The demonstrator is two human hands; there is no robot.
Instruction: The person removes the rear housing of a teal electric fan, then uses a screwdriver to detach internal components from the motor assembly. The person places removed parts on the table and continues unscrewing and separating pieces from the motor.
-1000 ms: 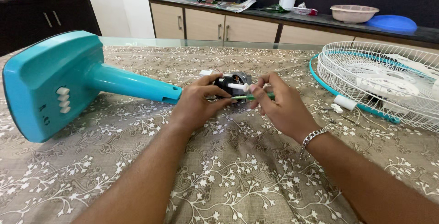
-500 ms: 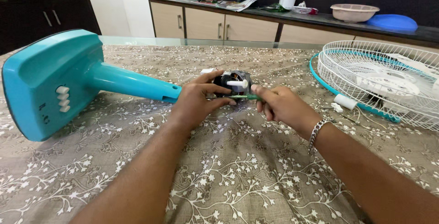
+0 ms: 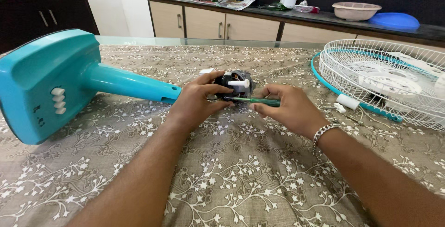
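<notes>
A small black fan motor (image 3: 237,82) with a white shaft lies on the patterned tablecloth (image 3: 241,171) at the end of a teal fan stand (image 3: 69,81) that lies on its side. My left hand (image 3: 197,101) grips the motor from the left. My right hand (image 3: 289,109) holds a green-handled screwdriver (image 3: 257,100), its tip pointing left against the motor's front. A metal bracelet sits on my right wrist.
A white wire fan guard (image 3: 389,81) with a teal rim lies at the right, with a small white cap (image 3: 347,102) and loose small parts beside it. Behind the table runs a dark counter (image 3: 296,16) with a bowl, papers and a blue lid.
My right hand has turned and opened its grip slightly, so more of the green screwdriver handle shows. The left hand and the motor have stayed in place.
</notes>
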